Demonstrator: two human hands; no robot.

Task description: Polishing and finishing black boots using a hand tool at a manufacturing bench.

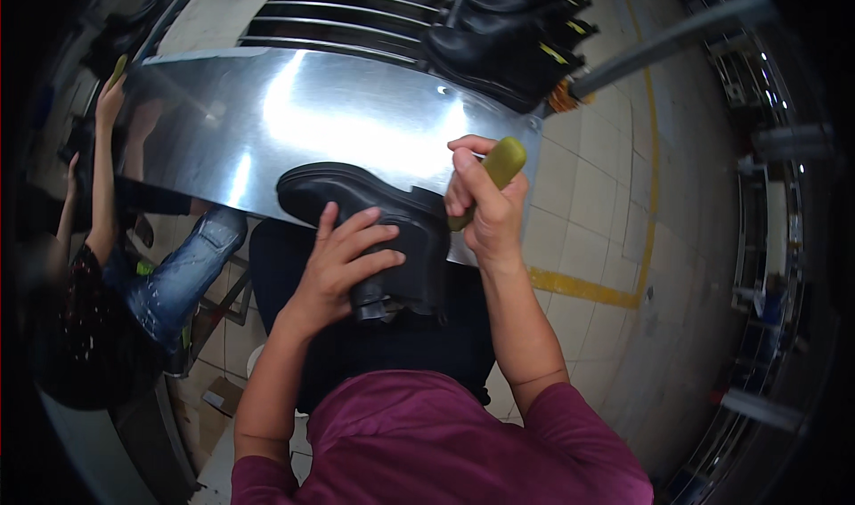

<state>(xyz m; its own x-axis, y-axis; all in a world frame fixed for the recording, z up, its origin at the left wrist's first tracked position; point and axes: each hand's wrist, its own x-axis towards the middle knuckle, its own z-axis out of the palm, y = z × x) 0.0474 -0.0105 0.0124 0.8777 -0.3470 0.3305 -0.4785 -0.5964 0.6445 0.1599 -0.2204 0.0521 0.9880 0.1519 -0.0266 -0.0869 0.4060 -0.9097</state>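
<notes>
“One black boot (414,251), tipped on its side at the near edge of a shiny metal table (356,104), partly above a dark-trousered lap (419,349).”

“Pointing which way?”

“With toe to the left, sole turned away from the body, shaft opening toward the lap. Cannot tell whether propped by the table or by the lap.”

“And the left hand (343,260)?”

“Laid across the side of the boot, with spread fingers pressed against the black upper. Thumb hidden; cannot tell whether gripping or only steadying.”

“The right hand (490,200)?”

“Clenched around an olive-green handle (508,159) just beside the heel, with one finger stretched out past the grip. Cannot tell whether touching the boot with the lower end.”

“Farther out?”

“Beyond the table, a row of metal bars (352,35). Near the far right corner, several dark boots (490,58) with yellow tabs (552,52). To the right, a pale tiled floor (583,220) with a yellow line (583,288). To the left, a co-worker (89,336) in blue jeans (183,269), with one raised hand (109,102) around a similar green handle (118,70). Lower left, a small brown box (223,396). Closest of all, a magenta shirt (481,443) with bare forearms (270,389) reaching forward.”
</notes>
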